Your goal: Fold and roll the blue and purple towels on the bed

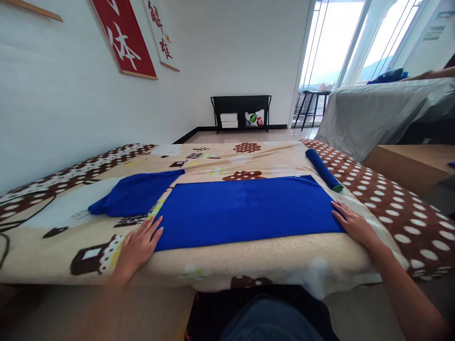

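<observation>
A white 体 stands beneath a cut-off character on the red hanging scroll (123, 41); the white hanging scroll (163, 40) beside it reads 解难 in red. Lettering printed on the patterned blanket (270, 251) is too blurred to read.

Along the near edge of the bed (277, 251), the first cloth (245, 210) lies between my left hand (140, 241) and right hand (351, 221); left, the second cloth (137, 193); toward the right edge, the roll (323, 169).

1. Left hand (140, 244) and right hand (353, 222): bare, fingers slim.
2. Forearms (398, 279): bare where visible.
3. Black garment (211, 308): thin pinkish-red line along left edge.
4. Grey-blue garment (268, 319): dark, blurred; type undetermined.
</observation>
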Demonstrator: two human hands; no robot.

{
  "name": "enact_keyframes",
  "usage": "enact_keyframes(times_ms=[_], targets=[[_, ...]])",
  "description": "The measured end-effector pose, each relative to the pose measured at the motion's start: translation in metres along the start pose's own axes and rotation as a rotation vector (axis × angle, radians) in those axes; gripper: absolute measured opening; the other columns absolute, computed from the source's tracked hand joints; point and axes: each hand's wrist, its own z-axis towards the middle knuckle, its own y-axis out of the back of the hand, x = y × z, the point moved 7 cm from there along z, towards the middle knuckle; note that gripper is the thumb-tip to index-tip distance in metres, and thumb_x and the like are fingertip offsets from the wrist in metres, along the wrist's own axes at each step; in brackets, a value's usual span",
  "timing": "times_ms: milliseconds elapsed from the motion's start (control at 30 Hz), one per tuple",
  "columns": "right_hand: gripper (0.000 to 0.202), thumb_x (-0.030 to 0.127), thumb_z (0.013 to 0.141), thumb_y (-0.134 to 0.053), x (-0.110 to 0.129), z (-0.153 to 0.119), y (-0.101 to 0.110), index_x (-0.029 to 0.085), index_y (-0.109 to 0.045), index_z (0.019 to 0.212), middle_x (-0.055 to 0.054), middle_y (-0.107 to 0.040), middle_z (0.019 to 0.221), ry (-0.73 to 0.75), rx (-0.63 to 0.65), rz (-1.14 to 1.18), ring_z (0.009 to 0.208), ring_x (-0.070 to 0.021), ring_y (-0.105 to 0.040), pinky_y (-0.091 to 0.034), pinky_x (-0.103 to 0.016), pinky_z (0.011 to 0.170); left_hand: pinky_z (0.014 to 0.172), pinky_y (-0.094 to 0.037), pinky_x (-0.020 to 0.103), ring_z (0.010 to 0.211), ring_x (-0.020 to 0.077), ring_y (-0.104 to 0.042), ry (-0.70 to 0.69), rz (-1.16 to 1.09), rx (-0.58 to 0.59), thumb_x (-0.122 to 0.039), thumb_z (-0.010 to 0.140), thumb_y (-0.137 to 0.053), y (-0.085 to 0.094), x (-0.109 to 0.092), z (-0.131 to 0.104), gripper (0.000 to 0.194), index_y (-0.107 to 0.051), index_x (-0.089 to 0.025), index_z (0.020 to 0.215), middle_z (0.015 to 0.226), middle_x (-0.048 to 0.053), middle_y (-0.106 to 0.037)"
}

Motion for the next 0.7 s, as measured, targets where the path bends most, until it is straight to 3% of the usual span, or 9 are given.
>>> enact_keyframes(times_ms=[133, 233, 333, 433, 533, 700], targets=[[0.060, 0.052, 0.096, -0.029, -0.022, -0.049, 0.008, 0.030, -0.043, 0.150, -0.001, -0.041, 0.156, -0.032, -0.047, 0.139, 0.145, -0.0257, -0.038, -0.032, -0.048, 0.121, 0.123, -0.016, 0.051, 0.150, 0.0226, -0.030, 0.065, -0.075, -0.145, -0.046, 0.100, -0.024, 0.011, 0.015, -0.049, 0.055, -0.046, -0.032, 0.149, 0.158, 0.003, -0.041], [0.058, 0.054, 0.093, -0.033, -0.026, -0.065, 0.016, 0.030, -0.050, 0.144, -0.003, -0.047, 0.151, -0.083, -0.094, 0.203, 0.140, -0.0283, -0.044, -0.036, -0.048, 0.118, 0.123, -0.017, 0.051, 0.149, 0.0232, -0.033, 0.096, -0.164, -0.244, -0.047, 0.099, -0.028, 0.018, 0.017, -0.065, 0.052, -0.051, -0.032, 0.143, 0.155, 0.004, -0.046], [0.055, 0.062, 0.088, -0.039, -0.031, -0.070, 0.023, 0.028, -0.057, 0.127, -0.008, -0.061, 0.137, -0.229, -0.155, 0.212, 0.124, -0.0348, -0.059, -0.047, -0.052, 0.106, 0.121, -0.026, 0.050, 0.144, 0.0277, -0.041, 0.172, -0.275, -0.321, -0.053, 0.094, -0.038, 0.024, 0.020, -0.068, 0.052, -0.056, -0.026, 0.135, 0.147, 0.009, -0.054], [0.044, 0.068, 0.081, -0.044, -0.033, -0.071, 0.027, 0.029, -0.055, 0.098, -0.009, -0.065, 0.129, -0.321, -0.189, 0.218, 0.109, -0.0375, -0.065, -0.051, -0.053, 0.095, 0.115, -0.036, 0.047, 0.134, 0.0306, -0.052, 0.266, -0.351, -0.356, -0.059, 0.086, -0.045, 0.026, 0.027, -0.065, 0.052, -0.058, -0.024, 0.123, 0.139, 0.011, -0.060], [0.039, 0.067, 0.082, -0.042, -0.032, -0.069, 0.027, 0.029, -0.050, 0.079, -0.007, -0.062, 0.134, -0.288, -0.165, 0.226, 0.109, -0.0359, -0.065, -0.051, -0.052, 0.096, 0.115, -0.035, 0.049, 0.132, 0.0321, -0.053, 0.264, -0.330, -0.341, -0.060, 0.084, -0.043, 0.025, 0.030, -0.059, 0.040, -0.060, -0.028, 0.102, 0.142, 0.009, -0.058], [0.040, 0.066, 0.083, -0.040, -0.041, -0.068, 0.028, 0.031, -0.056, 0.071, -0.005, -0.063, 0.132, -0.249, -0.159, 0.302, 0.114, -0.0338, -0.063, -0.049, -0.052, 0.099, 0.116, -0.034, 0.046, 0.135, 0.0306, -0.050, 0.281, -0.396, -0.313, -0.057, 0.081, -0.046, 0.020, 0.043, -0.061, 0.029, -0.057, -0.031, 0.079, 0.145, -0.001, -0.057]])
